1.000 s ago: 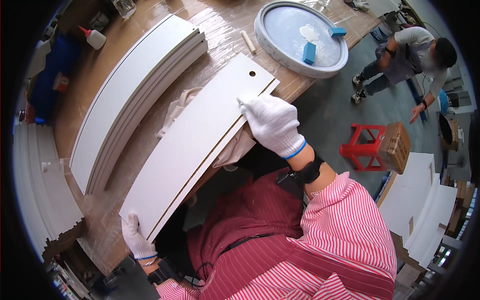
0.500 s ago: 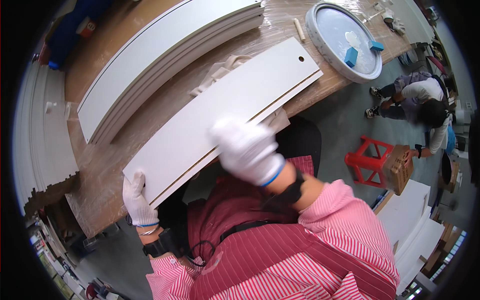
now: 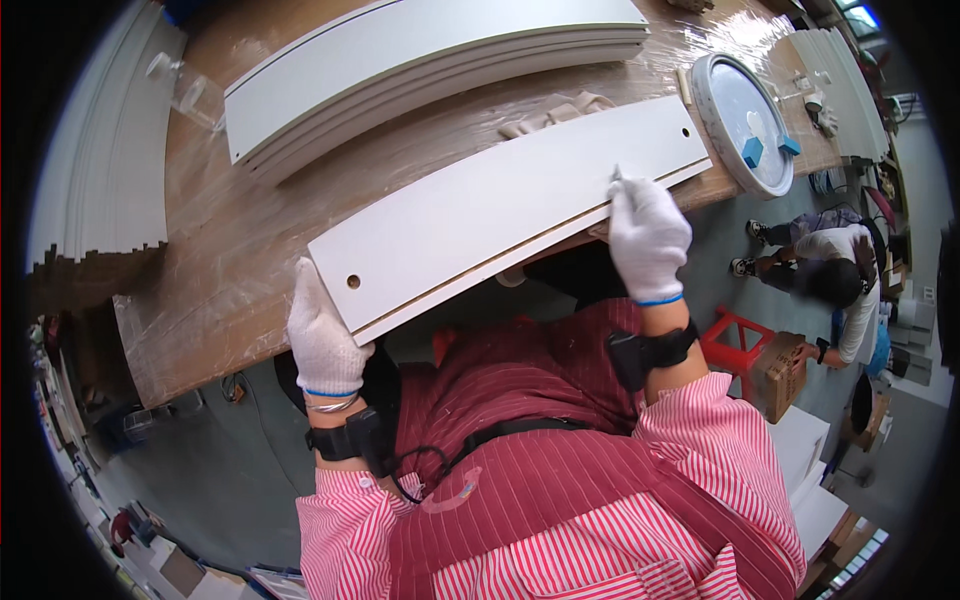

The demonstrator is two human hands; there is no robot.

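A long white board (image 3: 500, 205) with a groove along its near edge and a round hole at each end lies slanted on the table's near side. My left hand (image 3: 322, 335), in a white knit glove, grips the board's left end. Over the right part of the board is my right hand (image 3: 648, 238), also gloved, its fingers pinched together at the near edge. A small pale tip shows at those fingers; what it belongs to I cannot make out. Behind the board lies a crumpled beige cloth (image 3: 556, 114).
A stack of white boards (image 3: 440, 70) lies farther back on the film-covered table (image 3: 230, 300). At the right stands a round whitish lid (image 3: 735, 120) with blue blocks (image 3: 752, 152). Beyond, a person (image 3: 835, 260) bends over a carton (image 3: 778, 375) by a red stool (image 3: 735, 340).
My right hand has moved right along the board, from its middle toward the right end. The hole at the board's left end now shows. The whole view has shifted.
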